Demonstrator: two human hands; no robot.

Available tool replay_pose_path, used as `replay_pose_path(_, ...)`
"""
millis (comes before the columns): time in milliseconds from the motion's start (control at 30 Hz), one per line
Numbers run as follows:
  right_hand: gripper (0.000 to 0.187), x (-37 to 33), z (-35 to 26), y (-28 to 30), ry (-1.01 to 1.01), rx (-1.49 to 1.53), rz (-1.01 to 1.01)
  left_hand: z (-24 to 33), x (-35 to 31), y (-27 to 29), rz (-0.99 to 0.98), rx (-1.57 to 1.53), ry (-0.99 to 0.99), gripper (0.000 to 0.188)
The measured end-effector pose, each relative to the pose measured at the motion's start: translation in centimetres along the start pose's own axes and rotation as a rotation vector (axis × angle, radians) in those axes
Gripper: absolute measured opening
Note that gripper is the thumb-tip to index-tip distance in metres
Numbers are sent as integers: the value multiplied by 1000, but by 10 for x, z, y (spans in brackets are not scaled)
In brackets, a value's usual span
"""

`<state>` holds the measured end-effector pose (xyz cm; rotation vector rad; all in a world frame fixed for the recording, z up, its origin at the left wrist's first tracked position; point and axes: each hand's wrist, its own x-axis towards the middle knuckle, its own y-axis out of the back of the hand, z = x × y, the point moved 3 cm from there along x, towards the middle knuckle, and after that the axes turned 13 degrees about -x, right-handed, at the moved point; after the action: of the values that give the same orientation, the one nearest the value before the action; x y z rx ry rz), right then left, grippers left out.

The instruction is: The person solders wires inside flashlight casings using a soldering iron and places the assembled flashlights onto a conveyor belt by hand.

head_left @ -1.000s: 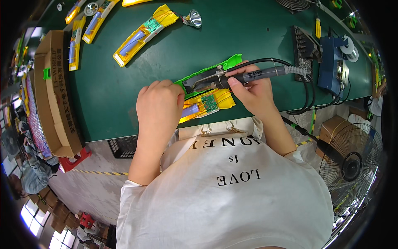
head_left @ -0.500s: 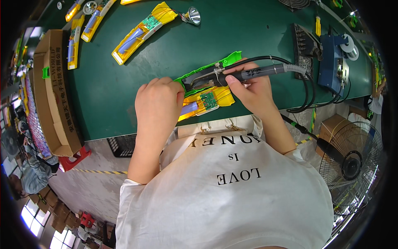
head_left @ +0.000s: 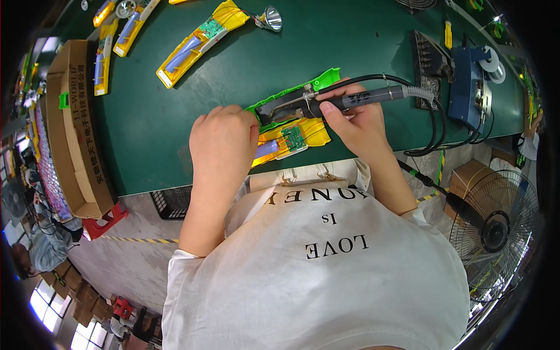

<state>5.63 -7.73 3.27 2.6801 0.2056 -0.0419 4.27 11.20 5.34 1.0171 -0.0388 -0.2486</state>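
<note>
While the right hand (head_left: pixel 359 127) is clamped around a soldering iron (head_left: pixel 373 97), the left hand (head_left: pixel 223 137) covers the green shell (head_left: pixel 325 81)'s left end, grip hidden. Shell lies behind the yellow casing (head_left: pixel 315 134), near the table (head_left: pixel 344 44)'s front edge; wide tabletop separates it from the blue station (head_left: pixel 462 87).

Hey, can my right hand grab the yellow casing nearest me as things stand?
Probably not: the right hand is full with the soldering iron. Otherwise, nothing seems to block the yellow casing's right end.

Grey floor (head_left: pixel 137 271) (striped tape (head_left: pixel 143 240)), bright windows (head_left: pixel 41 298) lower left.
</note>
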Motion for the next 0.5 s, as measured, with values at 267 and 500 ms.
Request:
replay_pose_path(267, 17, -1, -2, 0, -2, 1, 0, 2, 1, 1, -4, 24, 4, 3)
replay_pose_path(500, 17, -2, -3, 0, 22, -25, -1, 1, 0, 0, -12, 13, -3, 3)
